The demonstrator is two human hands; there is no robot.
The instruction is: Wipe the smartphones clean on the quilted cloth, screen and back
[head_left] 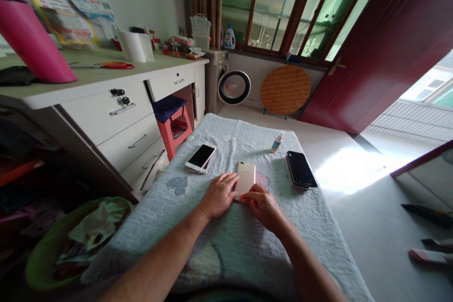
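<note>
**Quilted cloth [255, 255], pale gold phone [247, 175] face down between two hands**

A white desk [116, 141] with drawers runs along the left side. Beside it stands a table draped in the quilted cloth, grey-blue with faint patches of pattern. A red stool [165, 137] sits partly beneath the desk.

The left hand [220, 194] lies along the left edge of the pale gold phone, fingers loosely extended and touching it rather than clasping it. The right hand [262, 205] is closed in a pinch on a small orange piece [242, 197] at the phone's lower edge.

A black phone [302, 169] rests on another flat item to the right; a white phone [201, 157] lies on a second one to the left. Near the black phone, farther from the person, stands a little spray bottle [277, 143], upright.
</note>
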